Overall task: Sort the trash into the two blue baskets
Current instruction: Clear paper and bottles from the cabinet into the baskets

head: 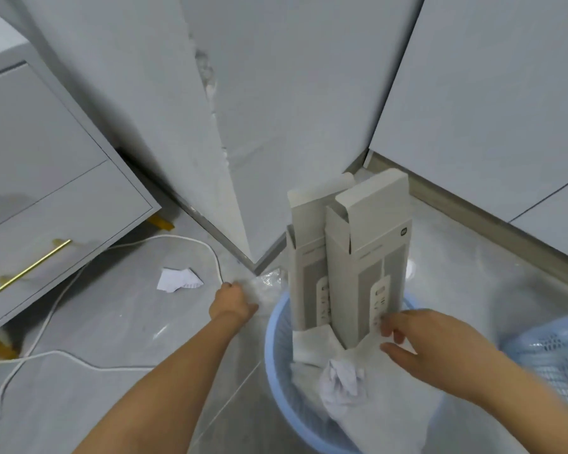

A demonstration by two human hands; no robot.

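Two upright boxes (pixel 348 257) picturing power strips fill one basket (pixel 277 348).

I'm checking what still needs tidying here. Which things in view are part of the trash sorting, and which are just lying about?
Part of the job:
near blue basket
second blue basket
two tall cardboard boxes
crumpled paper in the near basket
clear plastic wrap gripped by the left hand
crumpled paper on the floor

Just lying about:
white cable
cabinet

Walls: pale grey panels (pixel 309 93) meeting at a chipped corner.
Floor: glossy grey tiles (pixel 112 322), white cable (pixel 46 322) trailing across.
Furniture: grey drawer cabinet (pixel 46 178), brass handle (pixel 30 267), at left.
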